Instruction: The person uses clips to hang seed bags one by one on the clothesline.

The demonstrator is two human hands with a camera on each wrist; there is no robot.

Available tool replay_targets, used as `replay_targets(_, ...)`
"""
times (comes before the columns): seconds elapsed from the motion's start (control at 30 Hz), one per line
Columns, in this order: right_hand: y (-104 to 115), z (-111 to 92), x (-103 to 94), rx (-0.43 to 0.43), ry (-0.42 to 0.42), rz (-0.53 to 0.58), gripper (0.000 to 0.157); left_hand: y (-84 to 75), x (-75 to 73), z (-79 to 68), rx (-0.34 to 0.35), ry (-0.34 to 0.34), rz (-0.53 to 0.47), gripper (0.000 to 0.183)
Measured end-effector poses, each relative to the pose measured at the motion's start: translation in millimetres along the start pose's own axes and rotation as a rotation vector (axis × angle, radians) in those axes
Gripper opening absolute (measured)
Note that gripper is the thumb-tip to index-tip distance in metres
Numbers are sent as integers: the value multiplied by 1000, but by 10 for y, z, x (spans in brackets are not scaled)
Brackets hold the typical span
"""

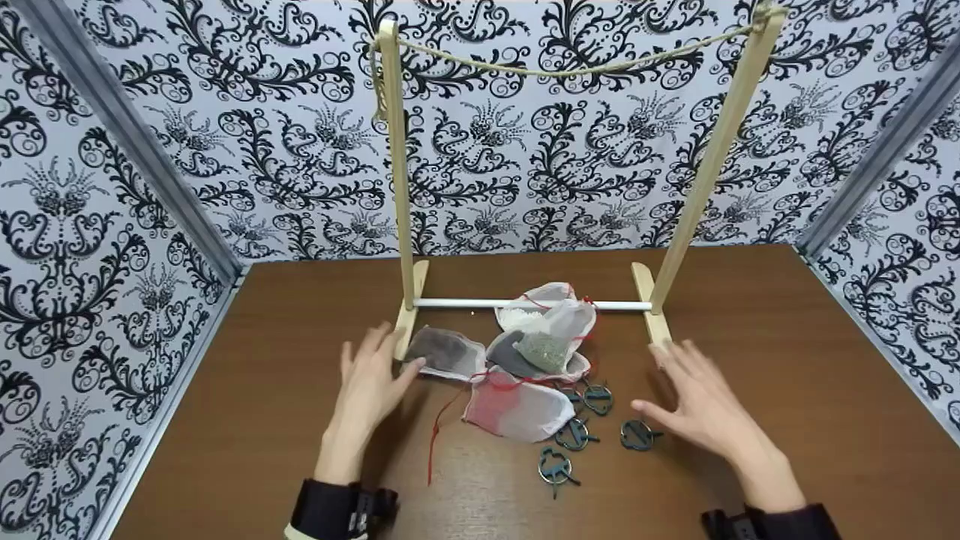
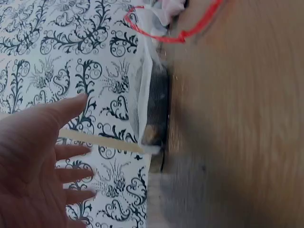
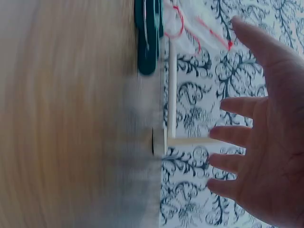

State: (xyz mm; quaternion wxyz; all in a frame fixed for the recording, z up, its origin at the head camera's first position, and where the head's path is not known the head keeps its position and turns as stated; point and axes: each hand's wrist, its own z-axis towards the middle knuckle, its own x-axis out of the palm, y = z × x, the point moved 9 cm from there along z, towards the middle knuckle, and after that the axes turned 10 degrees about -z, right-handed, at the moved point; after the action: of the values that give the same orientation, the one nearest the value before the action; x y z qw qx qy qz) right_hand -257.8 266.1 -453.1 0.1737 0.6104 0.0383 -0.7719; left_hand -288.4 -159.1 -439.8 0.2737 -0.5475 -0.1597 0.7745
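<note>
My left hand point(image 1: 369, 390) hovers at the left foot of a wooden frame, fingers spread, holding nothing. Its thumb overlaps the edge of a mesh bag with dark brown filling point(image 1: 446, 354) in the head view. My right hand point(image 1: 697, 397) is held above the table by the frame's right foot, fingers loosely extended, nothing in it. Between the hands lie more white mesh drawstring bags: one with pink filling point(image 1: 495, 401), one with green bits point(image 1: 544, 351), one with white filling point(image 1: 521, 318) and one with dark grey filling point(image 1: 512, 354). Nearest the right thumb is a green plant clip point(image 1: 637, 435).
Several more green clips point(image 1: 555, 466) lie in front of the bags. The wooden frame point(image 1: 401, 165) stands behind, with a slack rope point(image 1: 570, 73) across its top and a white rod point(image 1: 457, 303) low down. Patterned walls point(image 1: 300, 150) enclose the brown table point(image 1: 277, 450).
</note>
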Motion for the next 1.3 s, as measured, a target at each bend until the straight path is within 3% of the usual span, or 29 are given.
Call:
replay_targets(0.13,219,29,81,-103,37,40,70,-208,130,-10,78,50,-80,44)
replay_targets(0.33,432,75,164,-194,100,37,49,-473,385,-64,209,153,-105,37)
replay_targets(0.43,466,105,183,-181,143,52,47,-573,452,-94,284,175,-80,35)
replay_targets(0.6,510,172,270,-110,253,52,57,-687,524,-135,364,204,-41,41)
replay_targets(0.7,561,248,309,-80,276,-11,57,-724,562,-124,358,210,-9,42)
replay_targets(0.83,624,358,354,-49,287,-130,49,-727,630,-52,280,209,69,46)
replay_targets(0.97,675,449,381,-33,277,-238,43,-750,706,42,233,181,226,51)
replay_targets(1.13,732,528,404,-38,280,-270,38,-815,787,105,250,105,431,26)
replay_targets(1.2,746,546,408,-39,302,-266,36,-827,830,119,249,114,500,14)
replay_targets(1.3,753,563,409,-24,351,-265,35,-825,912,151,257,167,584,14)
